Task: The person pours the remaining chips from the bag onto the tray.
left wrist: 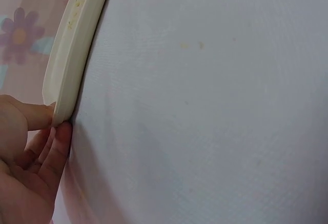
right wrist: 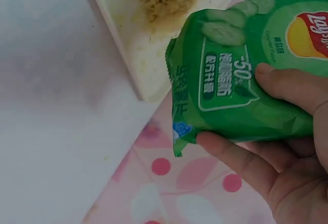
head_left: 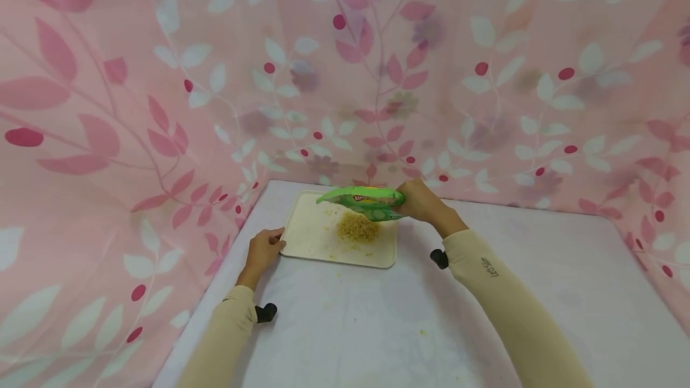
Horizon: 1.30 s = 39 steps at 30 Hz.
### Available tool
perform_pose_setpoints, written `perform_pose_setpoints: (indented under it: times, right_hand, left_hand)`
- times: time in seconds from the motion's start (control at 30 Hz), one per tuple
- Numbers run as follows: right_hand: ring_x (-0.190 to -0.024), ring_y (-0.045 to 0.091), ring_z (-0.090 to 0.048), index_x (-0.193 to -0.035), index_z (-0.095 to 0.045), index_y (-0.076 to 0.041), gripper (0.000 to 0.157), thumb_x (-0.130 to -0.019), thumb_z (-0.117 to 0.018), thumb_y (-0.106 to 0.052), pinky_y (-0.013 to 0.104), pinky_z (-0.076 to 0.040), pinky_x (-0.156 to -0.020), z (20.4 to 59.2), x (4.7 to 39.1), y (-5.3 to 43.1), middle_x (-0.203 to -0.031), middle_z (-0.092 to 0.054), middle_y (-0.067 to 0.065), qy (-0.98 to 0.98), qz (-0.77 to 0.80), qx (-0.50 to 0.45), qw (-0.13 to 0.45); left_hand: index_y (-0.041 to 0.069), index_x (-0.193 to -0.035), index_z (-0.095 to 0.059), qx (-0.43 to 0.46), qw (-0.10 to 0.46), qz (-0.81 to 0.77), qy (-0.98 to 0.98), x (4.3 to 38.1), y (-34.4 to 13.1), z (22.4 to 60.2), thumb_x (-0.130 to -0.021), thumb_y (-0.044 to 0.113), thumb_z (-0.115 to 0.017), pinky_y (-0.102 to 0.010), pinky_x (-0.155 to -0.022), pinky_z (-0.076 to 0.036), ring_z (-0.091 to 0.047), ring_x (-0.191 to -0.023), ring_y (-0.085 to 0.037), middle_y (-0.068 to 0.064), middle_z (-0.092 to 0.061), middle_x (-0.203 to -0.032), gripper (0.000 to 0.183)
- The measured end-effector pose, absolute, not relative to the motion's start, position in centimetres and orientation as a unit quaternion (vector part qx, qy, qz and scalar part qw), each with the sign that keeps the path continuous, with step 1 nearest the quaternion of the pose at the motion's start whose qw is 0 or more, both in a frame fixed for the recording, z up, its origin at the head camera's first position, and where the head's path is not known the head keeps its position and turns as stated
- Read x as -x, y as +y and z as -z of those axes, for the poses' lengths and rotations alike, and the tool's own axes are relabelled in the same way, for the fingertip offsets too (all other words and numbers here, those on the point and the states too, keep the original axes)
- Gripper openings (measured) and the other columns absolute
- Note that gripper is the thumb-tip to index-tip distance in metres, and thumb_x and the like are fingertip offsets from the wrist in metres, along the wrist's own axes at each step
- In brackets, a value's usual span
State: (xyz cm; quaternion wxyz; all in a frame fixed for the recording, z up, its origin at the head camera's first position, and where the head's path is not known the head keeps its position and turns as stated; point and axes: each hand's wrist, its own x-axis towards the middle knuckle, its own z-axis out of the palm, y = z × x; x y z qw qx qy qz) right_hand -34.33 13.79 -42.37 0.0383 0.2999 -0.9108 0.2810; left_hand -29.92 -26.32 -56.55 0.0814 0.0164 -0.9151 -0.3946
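My left hand (head_left: 264, 251) pinches the near left corner of a cream tray (head_left: 307, 238), its thumb on the rim and fingers beneath, as the left wrist view shows. A green Lay's potato chip bag (right wrist: 215, 119), cucumber flavor, is gripped in my right hand (head_left: 420, 202). The bag is tilted on its side over the tray's far right part, its torn-looking edge facing left. Below it, a heap of crushed potato chips (head_left: 357, 229) lies on the tray, with small crumbs scattered around. The bag hides the tray's far right corner.
White cloth covers the table (head_left: 345, 328), with a few crumbs in front of the tray. A pink leaf-patterned curtain (head_left: 345, 88) hangs behind and along both sides. Black wrist mounts (head_left: 266, 312) show at both sleeves.
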Motion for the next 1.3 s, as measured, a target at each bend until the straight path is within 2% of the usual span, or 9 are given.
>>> perform_pose_setpoints:
  times: [0.1, 0.37, 0.6, 0.93, 1.03, 1.1, 1.13, 1.23, 1.3]
  right_hand:
    - [-0.054, 0.011, -0.044, -0.072, -0.07, -0.005, 0.009, -0.078, -0.077, -0.004, 0.026, -0.041, -0.053, 42.3, 34.5, 13.6, -0.06, -0.059, -0.004, -0.92, -0.257, -0.294, 0.014]
    - [-0.055, 0.014, -0.043, -0.064, -0.066, -0.009, 0.019, -0.074, -0.082, -0.006, 0.031, -0.04, -0.055, 39.0, 33.0, 12.8, -0.056, -0.052, -0.005, -0.897, -0.265, -0.339, 0.097]
    - [-0.058, 0.012, -0.046, -0.074, -0.073, -0.005, 0.009, -0.077, -0.075, 0.003, 0.026, -0.044, -0.055, 42.4, 34.1, 13.1, -0.064, -0.061, -0.004, -0.917, -0.259, -0.303, 0.007]
    - [-0.063, 0.014, -0.055, -0.08, -0.074, -0.004, 0.01, -0.075, -0.083, -0.006, 0.033, -0.049, -0.061, 43.8, 33.6, 14.1, -0.07, -0.067, -0.001, -0.916, -0.288, -0.275, 0.054]
    - [-0.071, 0.017, -0.063, -0.091, -0.075, -0.003, 0.02, -0.075, -0.085, -0.01, 0.035, -0.052, -0.064, 44.8, 32.9, 14.7, -0.079, -0.071, 0.004, -0.905, -0.337, -0.245, 0.082]
    - [-0.082, 0.022, -0.067, -0.106, -0.074, -0.004, 0.034, -0.075, -0.085, -0.011, 0.037, -0.054, -0.069, 45.9, 32.4, 15.2, -0.093, -0.073, 0.01, -0.887, -0.381, -0.237, 0.114]
    - [-0.088, 0.026, -0.068, -0.114, -0.071, -0.002, 0.041, -0.075, -0.084, -0.007, 0.04, -0.055, -0.072, 46.0, 31.9, 15.2, -0.101, -0.072, 0.013, -0.872, -0.409, -0.237, 0.131]
    - [-0.104, 0.035, -0.064, -0.129, -0.06, 0.001, 0.061, -0.073, -0.082, 0.005, 0.036, -0.054, -0.082, 46.3, 30.4, 15.6, -0.119, -0.064, 0.021, -0.828, -0.472, -0.241, 0.185]
    - [-0.106, 0.039, -0.062, -0.129, -0.058, 0.005, 0.062, -0.071, -0.08, 0.011, 0.029, -0.053, -0.083, 46.4, 29.2, 16.0, -0.121, -0.063, 0.024, -0.81, -0.498, -0.23, 0.209]
  left_hand:
    - [0.0, -0.125, -0.065, -0.016, 0.075, 0.393, -0.916, 29.8, -26.3, 56.6, -0.085, 0.002, -0.071, -0.029, -0.065, -0.047, -0.06, -0.082, -0.024, -0.016, -0.066, -0.097, 0.041]
    - [0.001, -0.126, -0.064, -0.016, 0.069, 0.392, -0.917, 29.7, -26.3, 56.4, -0.085, 0.003, -0.071, -0.033, -0.069, -0.047, -0.06, -0.084, -0.027, -0.016, -0.067, -0.096, 0.042]
    - [0.001, -0.125, -0.065, -0.012, 0.08, 0.385, -0.919, 29.6, -26.4, 56.8, -0.084, 0.003, -0.072, -0.032, -0.069, -0.047, -0.06, -0.083, -0.025, -0.016, -0.066, -0.096, 0.041]
    - [0.001, -0.124, -0.066, -0.01, 0.084, 0.388, -0.918, 29.8, -25.8, 56.6, -0.084, 0.002, -0.072, -0.032, -0.068, -0.046, -0.058, -0.082, -0.025, -0.015, -0.066, -0.093, 0.041]
    - [0.002, -0.125, -0.065, -0.011, 0.075, 0.389, -0.918, 30.0, -25.7, 56.9, -0.085, 0.003, -0.072, -0.032, -0.069, -0.046, -0.058, -0.083, -0.024, -0.015, -0.066, -0.096, 0.041]
    - [0.001, -0.125, -0.065, -0.009, 0.073, 0.39, -0.918, 29.8, -25.8, 56.9, -0.085, 0.002, -0.072, -0.033, -0.07, -0.046, -0.058, -0.084, -0.025, -0.015, -0.066, -0.095, 0.041]
    - [0.001, -0.125, -0.065, -0.008, 0.074, 0.391, -0.917, 29.7, -25.8, 57.0, -0.084, 0.002, -0.072, -0.033, -0.07, -0.046, -0.058, -0.084, -0.025, -0.015, -0.066, -0.096, 0.041]
    - [0.0, -0.124, -0.065, -0.004, 0.076, 0.391, -0.917, 29.3, -25.9, 57.0, -0.084, 0.002, -0.072, -0.035, -0.071, -0.046, -0.058, -0.083, -0.026, -0.015, -0.065, -0.094, 0.041]
    - [0.0, -0.124, -0.065, -0.003, 0.078, 0.389, -0.918, 29.1, -26.0, 57.1, -0.084, 0.002, -0.072, -0.036, -0.072, -0.046, -0.058, -0.083, -0.026, -0.015, -0.065, -0.094, 0.04]
